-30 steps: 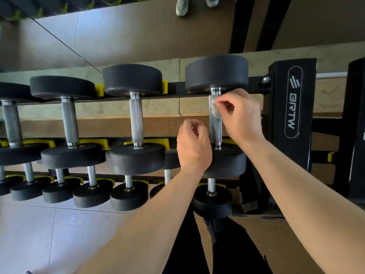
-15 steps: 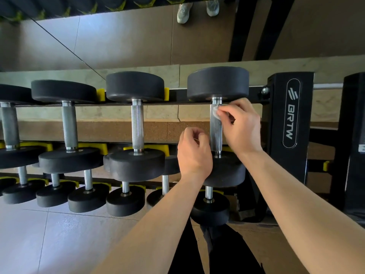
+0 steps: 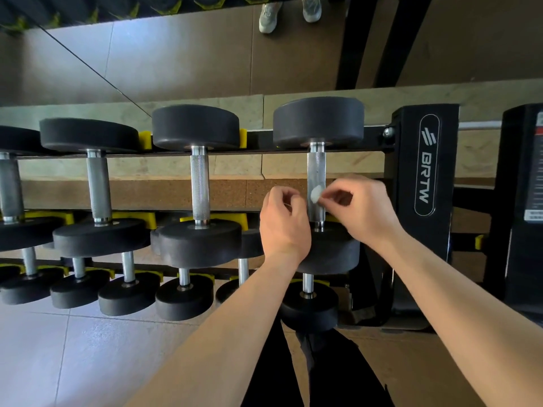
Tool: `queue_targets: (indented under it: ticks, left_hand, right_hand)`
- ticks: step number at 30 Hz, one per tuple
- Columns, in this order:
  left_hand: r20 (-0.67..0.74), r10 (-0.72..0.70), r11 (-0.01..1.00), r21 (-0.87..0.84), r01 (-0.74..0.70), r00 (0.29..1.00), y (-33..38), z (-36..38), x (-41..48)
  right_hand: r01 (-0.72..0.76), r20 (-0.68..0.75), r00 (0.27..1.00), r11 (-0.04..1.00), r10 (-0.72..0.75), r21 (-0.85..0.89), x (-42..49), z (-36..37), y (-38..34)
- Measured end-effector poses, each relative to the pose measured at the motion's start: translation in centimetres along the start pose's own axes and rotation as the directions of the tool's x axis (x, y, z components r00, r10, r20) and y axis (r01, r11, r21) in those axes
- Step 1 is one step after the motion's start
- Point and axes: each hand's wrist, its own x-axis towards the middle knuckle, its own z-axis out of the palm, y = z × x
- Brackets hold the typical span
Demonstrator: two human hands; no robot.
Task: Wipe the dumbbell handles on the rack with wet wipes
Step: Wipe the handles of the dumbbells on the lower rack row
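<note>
Floor, lower left: pale square tiles [image 3: 88, 362] with thin grout lines and a cool bluish sheen. Lower right: brown flooring [image 3: 417, 377]. Wall base: a beige stone-look ledge [image 3: 205, 111] above a brown cork-textured strip [image 3: 141, 195]. Above the ledge is a glossy, mirror-like panel [image 3: 176, 60] with one diagonal seam. It shows two black posts [image 3: 357, 39] and pale sneakers [image 3: 269, 16]. Right edge: a black cabinet [image 3: 520, 245] bearing a printed label [image 3: 536, 177], text unreadable.

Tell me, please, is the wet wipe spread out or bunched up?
Bunched: the wet wipe is a small wad pinched in the right hand.
</note>
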Motion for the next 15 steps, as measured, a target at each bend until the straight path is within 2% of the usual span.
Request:
queue_targets:
  ticks: [3, 5, 10, 15]
  left_hand:
    - [-0.006, -0.009, 1.0, 0.0, 0.009, 1.0, 0.1, 0.0, -0.1]
    - [-0.01, -0.013, 1.0, 0.006, 0.013, 1.0, 0.1, 0.0, -0.1]
    - [-0.016, -0.024, 1.0, 0.015, 0.024, 1.0, 0.3, 0.0, -0.1]
    - [-0.012, -0.028, 1.0, 0.01, 0.028, 1.0, 0.4, 0.0, -0.1]
  right_hand:
    - [-0.051, -0.26, 0.963, 0.997, 0.064, 0.058, 1.8, 0.1, -0.1]
    - [-0.072, -0.345, 0.933, 0.993, 0.101, 0.094, 2.8, 0.6, -0.4]
    - [-0.09, -0.382, 0.918, 0.994, 0.109, 0.067, 2.9, 1.9, -0.4]
    - [-0.082, -0.354, 0.929, 0.993, 0.105, 0.079, 2.2, 2.1, -0.5]
